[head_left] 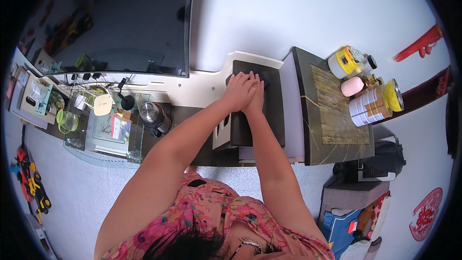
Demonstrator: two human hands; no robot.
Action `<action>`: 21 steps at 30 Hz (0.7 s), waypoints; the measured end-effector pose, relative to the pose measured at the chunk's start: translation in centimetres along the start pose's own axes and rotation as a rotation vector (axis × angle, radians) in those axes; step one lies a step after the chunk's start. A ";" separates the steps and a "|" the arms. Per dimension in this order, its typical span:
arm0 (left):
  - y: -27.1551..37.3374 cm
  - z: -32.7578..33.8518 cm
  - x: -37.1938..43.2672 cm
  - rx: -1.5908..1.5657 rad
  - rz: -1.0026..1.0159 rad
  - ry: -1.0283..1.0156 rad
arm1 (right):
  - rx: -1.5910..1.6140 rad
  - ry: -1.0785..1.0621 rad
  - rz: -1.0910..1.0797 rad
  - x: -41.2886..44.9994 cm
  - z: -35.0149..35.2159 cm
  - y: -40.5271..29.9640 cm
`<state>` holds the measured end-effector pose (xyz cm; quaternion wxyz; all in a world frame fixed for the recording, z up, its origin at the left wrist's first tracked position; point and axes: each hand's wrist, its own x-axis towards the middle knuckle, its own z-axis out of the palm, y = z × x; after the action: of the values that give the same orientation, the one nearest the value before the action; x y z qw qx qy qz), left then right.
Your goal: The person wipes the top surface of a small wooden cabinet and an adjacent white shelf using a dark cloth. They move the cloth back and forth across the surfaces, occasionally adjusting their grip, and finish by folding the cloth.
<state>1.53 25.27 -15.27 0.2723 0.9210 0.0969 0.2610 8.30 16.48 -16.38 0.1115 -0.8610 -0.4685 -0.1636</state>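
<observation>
Both arms reach forward to the dark top of a raised shelf box (276,115) beside the cabinet. My left hand (236,92) and my right hand (256,95) lie together, partly overlapping, with the fingers stretched forward. Beneath them is a dark item (266,79), mostly covered, which I cannot identify. Whether the fingers grip it cannot be told. Left of the arms a steel vacuum flask (151,112) with a dark strap stands on the TV cabinet.
A large television (119,21) fills the upper left. Left on the cabinet are a cream router (103,105), cables and a green-lidded jug (67,121). The stone-patterned cabinet top (339,153) at right bears a large tin (370,106) and a pink container (352,86).
</observation>
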 end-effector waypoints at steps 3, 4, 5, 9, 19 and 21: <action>2.1 -0.2 -2.0 0.030 0.020 -0.003 | -0.035 0.033 -0.058 -3.0 -0.8 0.4; 2.5 -0.1 -2.8 0.038 0.028 -0.005 | -0.020 0.068 -0.066 -3.8 -1.3 0.2; 3.0 0.0 -3.5 0.047 0.037 -0.007 | -0.005 0.102 -0.075 -4.6 -1.8 -0.1; 6.1 0.1 -6.0 0.029 0.075 -0.021 | -0.197 0.007 -0.032 -7.5 -2.1 0.6; 10.1 0.3 -10.7 -0.017 0.134 -0.046 | -0.140 -0.338 0.083 -12.1 -6.2 -0.7; 10.2 0.3 -10.5 -0.052 0.157 -0.029 | -0.264 -0.275 0.026 -12.4 -5.1 -0.1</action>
<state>-6.83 13.26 -14.34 0.2761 0.9221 0.0136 0.2708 1.04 5.21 -16.47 -0.0656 -0.8884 -0.4425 -0.1030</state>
